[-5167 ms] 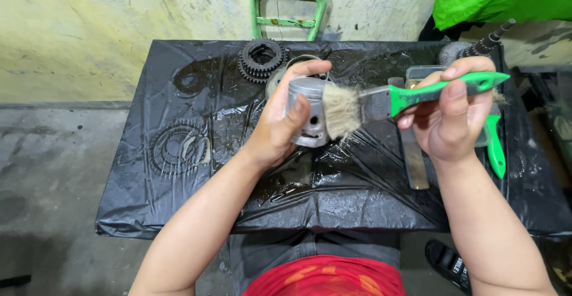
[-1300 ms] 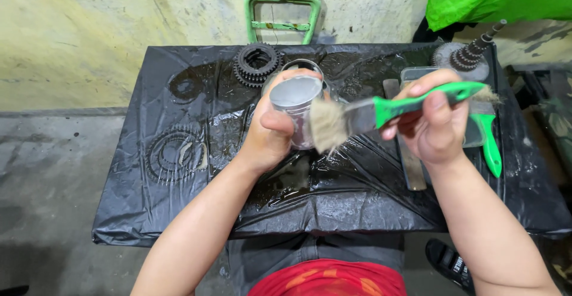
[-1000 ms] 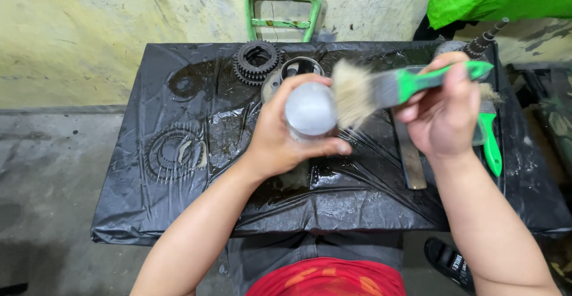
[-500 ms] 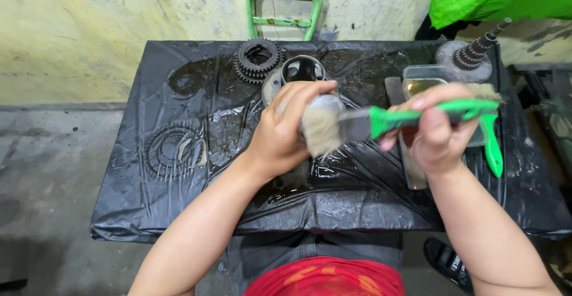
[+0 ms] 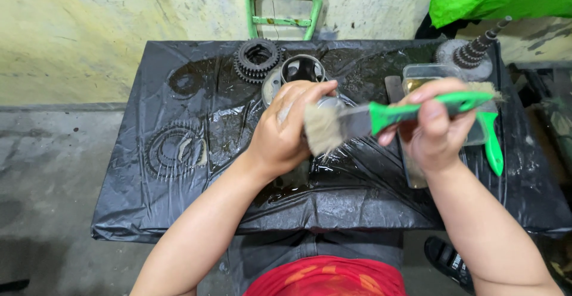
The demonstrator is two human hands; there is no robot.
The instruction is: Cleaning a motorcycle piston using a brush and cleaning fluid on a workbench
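Note:
My left hand [image 5: 285, 130] is closed around a round grey metal part [image 5: 328, 102], most of it hidden behind my fingers. My right hand [image 5: 434, 130] grips a paintbrush by its green handle [image 5: 417, 110]. The brush's pale bristles [image 5: 322, 130] press against the metal part and my left fingers. Both hands are held above a black plastic sheet [image 5: 179, 212], wet and oily, that covers the table.
Dark toothed gears [image 5: 257, 59] and a metal ring part [image 5: 302, 69] lie at the sheet's far side. A ring imprint [image 5: 174, 150] shows at left. At right sit a clear container [image 5: 430, 73], a splined shaft [image 5: 476, 48], and a second green-handled brush [image 5: 492, 147]. A green stool frame [image 5: 283, 11] stands behind.
My left hand has turned the metal part over several times, and the brush has swept back and forth across it. Now the bristles rest low against the part's near side.

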